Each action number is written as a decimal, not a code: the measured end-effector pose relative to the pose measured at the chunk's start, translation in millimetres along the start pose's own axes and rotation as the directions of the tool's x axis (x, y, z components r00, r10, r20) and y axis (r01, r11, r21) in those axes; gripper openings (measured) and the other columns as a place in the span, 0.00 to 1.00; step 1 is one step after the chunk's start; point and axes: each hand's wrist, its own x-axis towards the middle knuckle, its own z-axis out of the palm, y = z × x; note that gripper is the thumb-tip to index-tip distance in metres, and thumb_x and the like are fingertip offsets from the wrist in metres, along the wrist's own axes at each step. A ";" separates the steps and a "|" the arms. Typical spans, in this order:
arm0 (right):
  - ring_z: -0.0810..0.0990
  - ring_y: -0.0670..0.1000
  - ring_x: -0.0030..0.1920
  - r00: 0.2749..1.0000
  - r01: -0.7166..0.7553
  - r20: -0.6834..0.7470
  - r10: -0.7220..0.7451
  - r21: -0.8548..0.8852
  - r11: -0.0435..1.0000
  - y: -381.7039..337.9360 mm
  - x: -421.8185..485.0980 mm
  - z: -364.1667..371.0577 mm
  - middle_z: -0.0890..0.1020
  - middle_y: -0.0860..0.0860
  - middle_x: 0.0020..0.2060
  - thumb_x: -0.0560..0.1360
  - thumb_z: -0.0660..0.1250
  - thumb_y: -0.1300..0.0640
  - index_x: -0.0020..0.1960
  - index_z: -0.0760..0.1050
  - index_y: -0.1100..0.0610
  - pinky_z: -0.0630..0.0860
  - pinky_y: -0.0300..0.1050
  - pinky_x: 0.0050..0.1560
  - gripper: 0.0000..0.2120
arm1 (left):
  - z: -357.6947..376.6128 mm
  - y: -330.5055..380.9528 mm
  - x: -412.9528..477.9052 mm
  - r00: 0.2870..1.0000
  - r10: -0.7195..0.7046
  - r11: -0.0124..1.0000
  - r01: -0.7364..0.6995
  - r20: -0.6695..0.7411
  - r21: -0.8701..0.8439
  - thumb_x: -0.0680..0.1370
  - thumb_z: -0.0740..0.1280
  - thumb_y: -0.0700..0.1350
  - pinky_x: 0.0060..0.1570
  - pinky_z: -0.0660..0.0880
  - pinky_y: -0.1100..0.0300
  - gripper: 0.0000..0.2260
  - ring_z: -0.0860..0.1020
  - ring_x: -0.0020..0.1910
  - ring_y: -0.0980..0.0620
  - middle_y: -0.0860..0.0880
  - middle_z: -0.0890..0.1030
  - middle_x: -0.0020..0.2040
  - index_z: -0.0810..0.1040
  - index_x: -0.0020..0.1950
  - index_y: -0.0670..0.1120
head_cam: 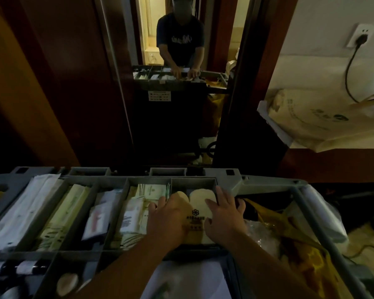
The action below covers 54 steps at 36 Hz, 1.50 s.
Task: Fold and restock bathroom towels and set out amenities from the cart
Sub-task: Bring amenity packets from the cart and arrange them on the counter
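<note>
**Item 1. Grip.** Your right hand (225, 214) lies flat on the pale slippers (198, 221). Its fingers are spread and straight, pressing down and clasping nothing. Your left hand (168, 214) covers the left slipper, with the fingers bending down over its left edge. You cannot tell from here whether they grasp it or only rest on it.

**Item 2. Slippers.** A cream pair lies side by side, toes pointing away from you. A dark printed logo shows between your hands. They sit in the rightmost compartment of the upper row of the cart tray (235, 186).

**Item 3. Tray, moving leftward.**
- Green-printed packets (147, 190) fill the compartment just beside the slippers.
- A white packet with reddish print (99, 214) sits in the next compartment.
- Long cream sachets (67, 214) come after that.
- Long white wrapped packets (30, 203) lie at the far left.
- Dark bottles with white labels (28, 267) are in the near row at lower left.
- A white sheet (188, 281) lies under your forearms; what it is cannot be told.

**Item 4. Right of the tray.** A yellow bag (298, 255) hangs open in the cart frame, with clear plastic crumpled near your right wrist.

**Item 5. Beyond the cart.** A tall mirror (177, 115) between dark wooden panels reflects you bent over the cart. To the right, a printed cloth bag (311, 117) rests on a ledge. A black plug sits in a wall socket (361, 36) above it.
</note>
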 end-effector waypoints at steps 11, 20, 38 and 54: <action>0.38 0.58 0.82 0.988 0.151 0.075 -0.136 -0.263 0.953 -2.9 12.9 13.3 0.48 0.55 0.83 0.83 0.41 0.36 0.83 0.43 0.46 0.29 0.72 0.73 0.32 | 17.7 10.2 13.8 0.992 0.089 0.985 -0.101 0.091 0.143 0.77 0.52 0.73 0.75 0.52 0.37 0.45 0.50 0.81 0.42 0.44 0.50 0.83 0.46 0.84 0.47; 0.40 0.58 0.83 0.979 0.171 0.167 -0.116 -0.365 0.915 -6.8 15.5 10.5 0.49 0.56 0.83 0.83 0.42 0.36 0.84 0.43 0.48 0.30 0.73 0.73 0.32 | 15.1 15.5 19.2 0.973 0.053 0.980 -0.094 0.225 0.177 0.79 0.51 0.71 0.74 0.62 0.41 0.44 0.56 0.80 0.39 0.38 0.48 0.83 0.41 0.84 0.45; 0.76 0.47 0.43 0.946 0.221 -0.320 -0.054 0.511 0.831 -79.1 -46.0 -33.7 0.78 0.44 0.43 0.78 0.64 0.49 0.48 0.76 0.46 0.74 0.46 0.48 0.03 | -71.1 -26.0 -88.6 0.943 -0.185 0.791 -0.024 -0.276 -0.612 0.78 0.63 0.63 0.45 0.77 0.53 0.11 0.77 0.43 0.55 0.56 0.78 0.45 0.75 0.49 0.56; 0.74 0.46 0.65 0.598 0.800 -0.621 -0.507 0.504 0.326 -289.0 -168.7 -144.4 0.76 0.45 0.62 0.80 0.61 0.45 0.65 0.75 0.49 0.70 0.38 0.64 0.17 | -206.7 -113.0 -325.0 0.518 -0.529 0.844 0.243 -0.672 -0.478 0.79 0.68 0.56 0.41 0.75 0.63 0.10 0.77 0.45 0.60 0.58 0.77 0.49 0.76 0.58 0.55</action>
